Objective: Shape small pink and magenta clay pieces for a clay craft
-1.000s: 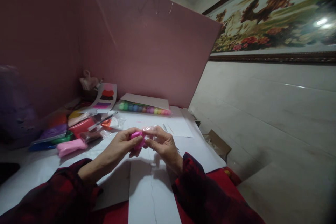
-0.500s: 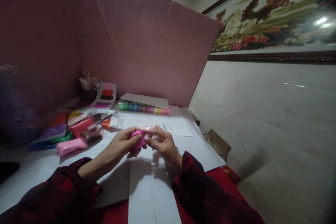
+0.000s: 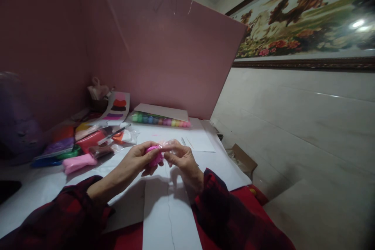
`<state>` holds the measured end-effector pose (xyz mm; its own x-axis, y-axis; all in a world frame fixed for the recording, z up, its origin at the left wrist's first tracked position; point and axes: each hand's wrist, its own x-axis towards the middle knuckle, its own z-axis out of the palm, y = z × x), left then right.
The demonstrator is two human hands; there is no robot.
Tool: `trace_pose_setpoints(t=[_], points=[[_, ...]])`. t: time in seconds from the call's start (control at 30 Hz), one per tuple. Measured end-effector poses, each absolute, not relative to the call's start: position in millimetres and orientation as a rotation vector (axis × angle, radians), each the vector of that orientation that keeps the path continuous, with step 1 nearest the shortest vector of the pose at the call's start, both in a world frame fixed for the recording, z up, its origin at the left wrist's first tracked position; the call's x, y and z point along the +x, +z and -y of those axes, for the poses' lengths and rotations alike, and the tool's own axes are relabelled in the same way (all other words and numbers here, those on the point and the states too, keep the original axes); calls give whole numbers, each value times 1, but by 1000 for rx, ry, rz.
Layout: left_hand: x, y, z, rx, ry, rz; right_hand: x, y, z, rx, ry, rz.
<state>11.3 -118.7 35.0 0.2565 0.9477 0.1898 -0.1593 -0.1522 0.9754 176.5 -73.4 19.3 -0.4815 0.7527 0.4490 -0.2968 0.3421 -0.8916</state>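
A bright pink lump of modelling clay [image 3: 153,156] in a clear plastic wrapper [image 3: 169,144] is held above the table. My left hand [image 3: 137,158] is closed round the lump, with thumb and fingers on its left side. My right hand [image 3: 182,159] pinches the crinkled wrapper at the lump's right side; its fingertips are close to the clay. Below both hands lies a white paper sheet [image 3: 159,211] with a thin wavy pencil line running down it.
Several bagged clay packs, among them a light pink one [image 3: 79,163], lie at left. A clear pack of coloured pots [image 3: 161,120] stands at the back. A painted colour sheet [image 3: 118,105] leans back left. An open cardboard box [image 3: 243,160] sits beyond the right edge.
Both hands keep almost the same place. My right fingers have shifted slightly on the wrapper, and a little more of the clear plastic shows between the hands.
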Motion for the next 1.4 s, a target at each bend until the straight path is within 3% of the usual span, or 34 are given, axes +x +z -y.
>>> trace_pose_setpoints(t=[0.67, 1.4], points=[[12, 35, 117, 1412, 1263, -894, 175, 19, 77, -435, 1001, 1673], [14, 36, 119, 1479, 1232, -1009, 172, 15, 75, -456, 1084, 1574]])
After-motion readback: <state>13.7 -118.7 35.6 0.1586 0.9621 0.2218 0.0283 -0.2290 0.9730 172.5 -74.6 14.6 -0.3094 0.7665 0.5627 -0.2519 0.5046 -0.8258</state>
